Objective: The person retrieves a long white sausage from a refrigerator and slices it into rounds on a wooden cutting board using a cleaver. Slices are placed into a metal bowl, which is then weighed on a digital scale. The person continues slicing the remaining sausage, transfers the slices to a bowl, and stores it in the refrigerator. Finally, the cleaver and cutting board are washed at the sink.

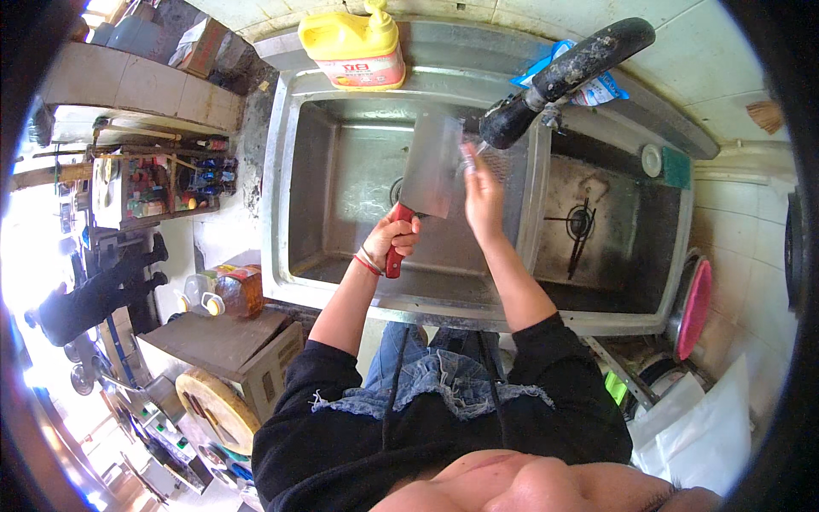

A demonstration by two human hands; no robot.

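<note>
My left hand grips the red handle of a cleaver. Its broad metal blade points away from me over the left basin of a steel sink. Close to the right side of the blade is my right hand, blurred, with its fingers pointing up under the black tap. A little water appears around those fingers. Whether they touch the blade or hold something is not clear.
A yellow detergent jug stands on the sink's back ledge, with a blue packet behind the tap. The right basin holds a round dish and green scouring pad at its rim. Oil bottles stand left.
</note>
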